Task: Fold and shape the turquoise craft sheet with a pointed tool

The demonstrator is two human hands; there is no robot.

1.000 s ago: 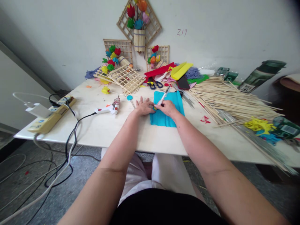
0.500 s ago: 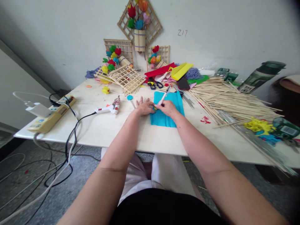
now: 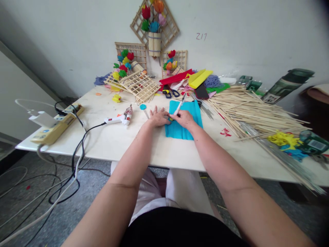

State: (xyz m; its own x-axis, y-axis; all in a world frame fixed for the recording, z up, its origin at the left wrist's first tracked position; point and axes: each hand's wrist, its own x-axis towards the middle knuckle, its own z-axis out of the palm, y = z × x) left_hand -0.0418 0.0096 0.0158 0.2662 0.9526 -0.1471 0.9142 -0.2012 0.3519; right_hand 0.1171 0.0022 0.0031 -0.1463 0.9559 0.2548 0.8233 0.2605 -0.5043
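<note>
A sheet of blue crepe paper (image 3: 182, 133) lies on the table in front of me. My right hand (image 3: 185, 120) is closed around a white pen (image 3: 180, 104), its tip end down at the paper's left part. My left hand (image 3: 158, 117) rests with fingers spread at the paper's left edge, thumb and forefinger reaching onto it. Between the two hands a small yellow piece (image 3: 171, 118) shows on the paper, mostly covered by fingers. Just left of my left hand lies a blue round piece on a thin stem (image 3: 143, 107).
A white glue gun (image 3: 120, 119) lies to the left, wired toward a power strip (image 3: 56, 127). Scissors (image 3: 171, 93), a phone (image 3: 201, 92) and coloured paper (image 3: 200, 79) lie behind the sheet. Wooden sticks (image 3: 246, 109) and a dark bottle (image 3: 288, 85) occupy the right. Stick lattices with paper flowers (image 3: 140, 85) stand behind.
Both hands stay in place on the blue paper, the pen still in my right hand. The whole view has shifted very slightly.
</note>
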